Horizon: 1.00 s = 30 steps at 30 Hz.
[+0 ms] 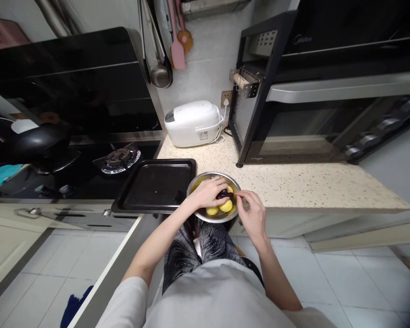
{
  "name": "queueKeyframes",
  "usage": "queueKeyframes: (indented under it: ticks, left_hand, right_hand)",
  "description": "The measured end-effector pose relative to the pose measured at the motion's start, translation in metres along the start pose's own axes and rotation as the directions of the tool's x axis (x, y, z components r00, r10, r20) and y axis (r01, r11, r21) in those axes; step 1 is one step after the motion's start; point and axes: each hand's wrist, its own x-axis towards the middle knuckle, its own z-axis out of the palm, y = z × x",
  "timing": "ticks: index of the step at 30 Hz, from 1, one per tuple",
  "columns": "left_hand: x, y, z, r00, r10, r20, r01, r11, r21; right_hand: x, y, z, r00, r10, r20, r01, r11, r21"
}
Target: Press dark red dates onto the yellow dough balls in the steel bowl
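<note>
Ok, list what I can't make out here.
All in the head view:
- Bowl bottom: hidden by the left hand and yellow pieces.
- Dark item's full shape: fingers cover it.
- Whatever the right hand pinches, if anything: too small.
- White appliance's label: too small.
- Navy cloth: cut off by bottom edge.

"From where is the scene seen?"
"From the person's head, where the camera is worn; it is aimed forward and steeply down, so the pale shirt (208,296) is caught along the bottom edge."
"How near is it set?"
"Within arm's reach of the metal bowl (214,220), which is viewed from above; beyond the counter (300,184), the wall (207,77) is faced."
</note>
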Motion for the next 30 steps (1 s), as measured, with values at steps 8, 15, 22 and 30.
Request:
queueKeyframes:
  ticks: [8,15,22,30]
  left_hand:
    - [0.000,-0.001,-0.008,0.988,-0.144,-0.065,0.119,0.950,-0.289]
    - [0.004,-0.008,-0.001,0.954,-0.240,-0.182,0.094,0.812,-0.576]
    - [-0.008,-0.023,-0.012,0.822,-0.471,-0.321,0.074,0.646,-0.760]
    - [-0.112,-0.074,-0.039,0.552,-0.709,-0.439,0.526,0.704,-0.477]
  right_hand:
    - [0.000,0.000,0.000,1.000,-0.001,-0.001,0.001,1.000,-0.003]
    - [0.000,0.000,0.000,1.000,0.011,0.004,-0.011,1.000,-0.006]
    - [0.000,-0.005,-0.003,0.999,-0.036,-0.010,0.035,0.998,-0.051]
    - [0.011,-0.033,0.002,0.921,-0.079,0.381,0.082,0.997,0.008]
